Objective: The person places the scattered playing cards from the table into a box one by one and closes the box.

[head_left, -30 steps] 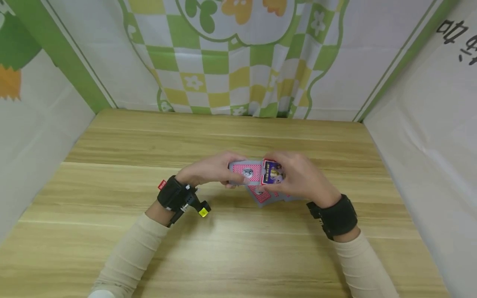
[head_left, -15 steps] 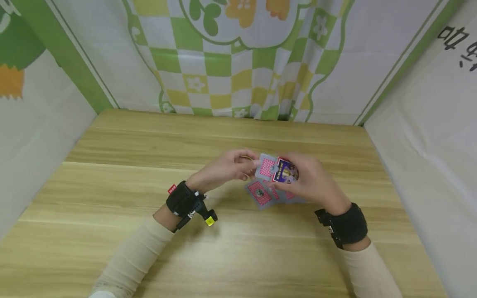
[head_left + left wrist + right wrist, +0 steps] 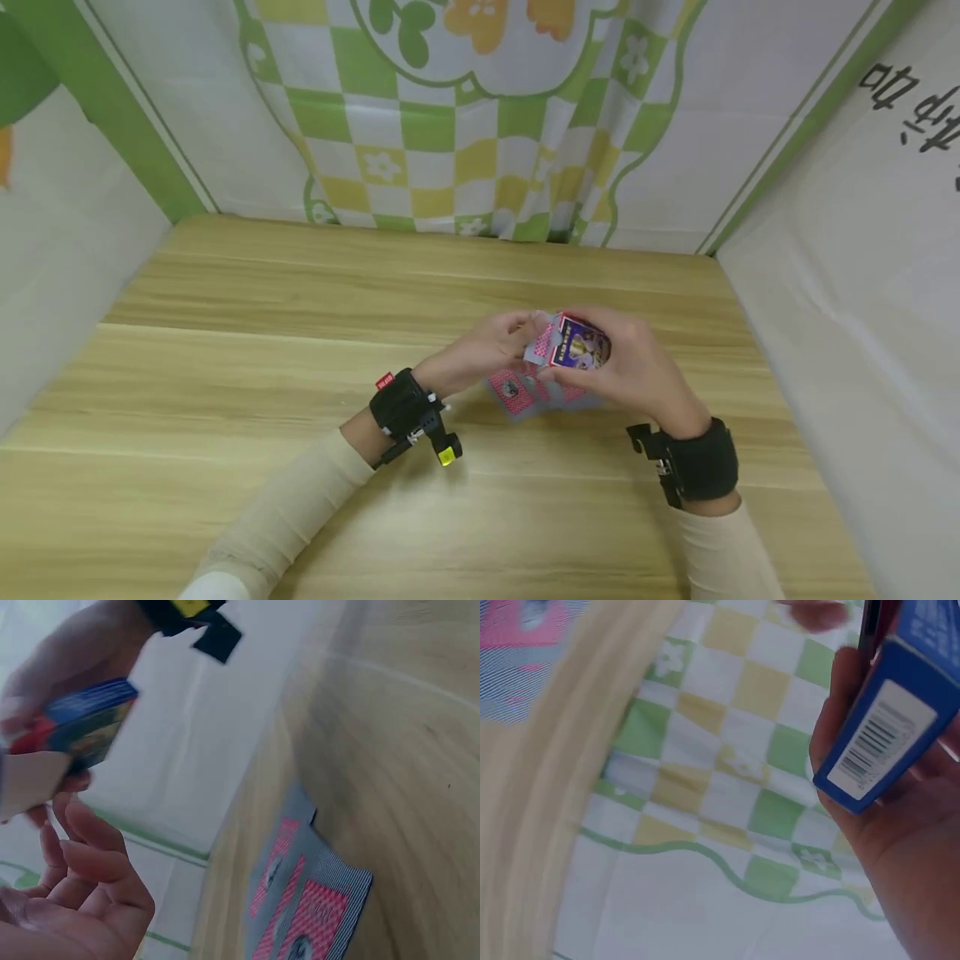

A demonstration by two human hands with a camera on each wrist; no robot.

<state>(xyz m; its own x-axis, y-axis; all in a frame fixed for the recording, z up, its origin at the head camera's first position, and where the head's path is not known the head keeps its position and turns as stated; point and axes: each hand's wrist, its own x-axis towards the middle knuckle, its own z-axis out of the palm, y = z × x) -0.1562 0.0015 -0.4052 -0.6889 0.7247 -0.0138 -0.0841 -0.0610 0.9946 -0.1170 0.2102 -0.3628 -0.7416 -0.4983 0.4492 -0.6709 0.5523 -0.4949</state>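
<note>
My right hand (image 3: pixel 633 358) grips a small card box (image 3: pixel 581 343) with a purple printed front and red edges. In the right wrist view the box's blue end carries a barcode label (image 3: pixel 883 739). Red-backed playing cards (image 3: pixel 543 343) stick partly out of the box's left end. My left hand (image 3: pixel 487 348) pinches those cards near their far corner. In the left wrist view the fingers (image 3: pixel 97 862) of that hand are curled below the cards, and its thumb is not clearly seen. Several more playing cards (image 3: pixel 512 392) lie spread face down on the table beneath the hands.
The wooden table (image 3: pixel 300 283) reaches back to a checkered green, yellow and white curtain (image 3: pixel 427 125). White walls (image 3: pixel 840 267) stand at both sides. Each wrist wears a black strap (image 3: pixel 701 467) with a camera mount.
The cards held at the box have gone further into it. My left hand has moved right, closer to the box. The box has moved slightly right and tilted. The cards on the table stay put.
</note>
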